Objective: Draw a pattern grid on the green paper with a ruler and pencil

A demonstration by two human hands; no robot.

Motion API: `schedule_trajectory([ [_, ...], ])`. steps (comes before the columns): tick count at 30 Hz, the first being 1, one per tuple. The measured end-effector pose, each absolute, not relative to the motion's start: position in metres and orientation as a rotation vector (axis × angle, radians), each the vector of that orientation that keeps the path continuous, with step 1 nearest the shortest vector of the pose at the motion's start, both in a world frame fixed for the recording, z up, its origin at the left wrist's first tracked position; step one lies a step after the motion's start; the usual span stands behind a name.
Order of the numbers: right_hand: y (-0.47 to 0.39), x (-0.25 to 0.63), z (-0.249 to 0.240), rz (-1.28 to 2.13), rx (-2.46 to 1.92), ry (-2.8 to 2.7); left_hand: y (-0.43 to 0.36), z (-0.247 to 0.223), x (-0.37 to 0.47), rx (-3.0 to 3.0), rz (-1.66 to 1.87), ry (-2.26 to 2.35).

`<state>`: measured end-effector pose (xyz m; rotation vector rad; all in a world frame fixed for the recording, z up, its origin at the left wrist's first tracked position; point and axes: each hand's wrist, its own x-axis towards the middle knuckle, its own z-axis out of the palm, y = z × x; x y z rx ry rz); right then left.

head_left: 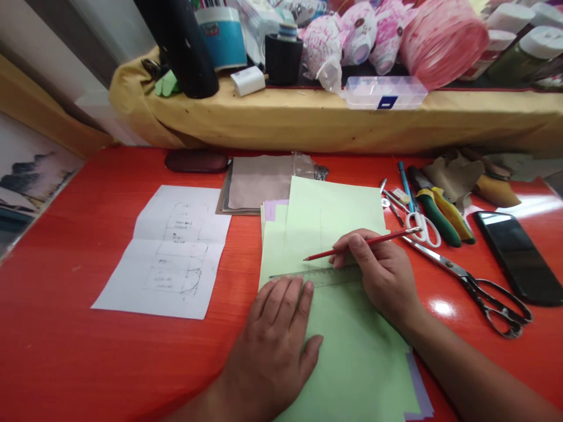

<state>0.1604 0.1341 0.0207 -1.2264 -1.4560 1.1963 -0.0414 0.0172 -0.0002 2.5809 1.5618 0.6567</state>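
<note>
My right hand (380,269) is closed around a red pencil (338,251), whose tip points left just above the green paper. Flat on the light green paper (347,351) lies a clear ruler (328,275). The fingertips of my left hand (281,334) rest at the ruler's left part, with the fingers stretched out and the palm down over the sheet. Faint pencil lines show on the paper above the ruler. To the left, a creased white sheet (176,258) carries a hand-drawn sketch with small writing that I cannot read.
Right of the paper lie large scissors (472,284), small white scissors (424,228), green-yellow pliers (444,214) and a phone (519,258). Grey-brown sheets (261,181) and a dark case (196,161) lie behind. A cloth-covered shelf (281,123) with jars and crafts borders the red table (57,281).
</note>
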Motion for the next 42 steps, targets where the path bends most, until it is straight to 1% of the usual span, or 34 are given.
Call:
schedule_trajectory([
  [20,0.132,0.161,0.022,1.187,-1.213,-1.482,0.018,0.0,-0.041,2.639,0.622,1.579],
  [30,0.125,0.161,0.023,1.096,-1.167,-1.643,0.016,-0.001,-0.041,2.627,0.642,1.59],
  [42,0.122,0.158,0.025,1.103,-1.113,-1.735,0.017,-0.001,-0.041,2.65,0.64,1.588],
])
